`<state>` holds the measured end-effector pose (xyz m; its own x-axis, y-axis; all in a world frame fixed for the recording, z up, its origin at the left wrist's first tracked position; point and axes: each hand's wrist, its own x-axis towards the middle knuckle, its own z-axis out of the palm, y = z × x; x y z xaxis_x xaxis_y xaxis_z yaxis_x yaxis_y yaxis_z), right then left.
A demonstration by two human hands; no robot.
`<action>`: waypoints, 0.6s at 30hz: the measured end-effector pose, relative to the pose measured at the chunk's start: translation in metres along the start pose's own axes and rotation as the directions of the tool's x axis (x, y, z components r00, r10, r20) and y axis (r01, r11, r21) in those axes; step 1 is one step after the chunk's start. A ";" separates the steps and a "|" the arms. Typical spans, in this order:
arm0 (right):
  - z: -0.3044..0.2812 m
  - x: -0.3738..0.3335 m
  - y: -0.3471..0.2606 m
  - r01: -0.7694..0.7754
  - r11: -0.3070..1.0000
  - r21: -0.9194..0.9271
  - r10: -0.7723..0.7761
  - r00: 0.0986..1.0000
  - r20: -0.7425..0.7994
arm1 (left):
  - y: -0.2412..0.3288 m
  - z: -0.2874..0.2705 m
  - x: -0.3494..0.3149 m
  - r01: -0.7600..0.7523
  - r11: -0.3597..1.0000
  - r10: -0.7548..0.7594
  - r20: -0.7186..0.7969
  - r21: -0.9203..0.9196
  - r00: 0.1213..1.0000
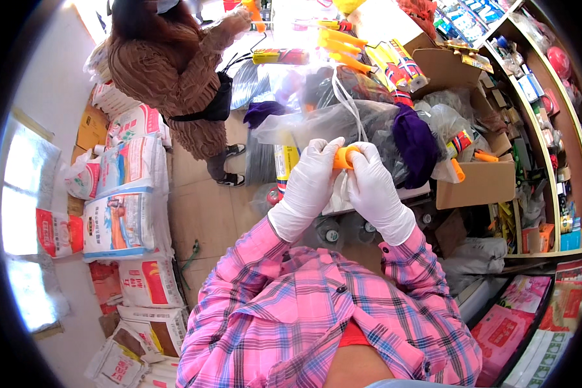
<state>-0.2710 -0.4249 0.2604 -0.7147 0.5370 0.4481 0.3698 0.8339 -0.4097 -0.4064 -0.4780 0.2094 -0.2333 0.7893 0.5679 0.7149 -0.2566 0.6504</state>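
Note:
Both hands wear white gloves and meet in front of my chest. My left hand [306, 187] pinches one side of a short orange plastic handle [344, 157], and my right hand [383, 197] grips its other side. Much of the handle is hidden by the fingers. Just above it, thin white strips [348, 103] run up over a clear plastic bag [310, 126]. Beside my left hand stands a paint roller sleeve [286, 165] in yellow wrapping. A purple cloth [415, 142] lies past my right hand.
Across the table lie orange handles [343, 46] and wrapped paint rollers [281, 56]. A co-worker [165, 71] at the far left holds an orange-handled roller frame. An open cardboard box [475, 184] is at right, before crowded shelves [520, 64]. Stacked sacks [119, 223] line the left wall.

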 end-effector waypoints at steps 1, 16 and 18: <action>-0.001 0.000 0.000 0.008 1.000 0.016 -0.008 1.000 0.008 | -0.001 0.002 -0.001 -0.001 1.000 0.001 0.006 0.004 1.000; -0.021 -0.002 0.019 0.039 0.994 0.106 -0.066 0.965 0.256 | -0.008 0.012 -0.007 -0.019 0.996 0.010 0.103 0.088 0.995; -0.025 -0.002 0.022 -0.025 0.972 0.233 -0.042 0.960 0.275 | -0.009 0.012 -0.007 -0.039 0.994 0.029 0.096 0.099 0.995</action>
<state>-0.2463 -0.4043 0.2698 -0.8653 0.4460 0.2286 0.2387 0.7678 -0.5945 -0.4030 -0.4745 0.1936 -0.1478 0.8316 0.5353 0.7849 -0.2306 0.5751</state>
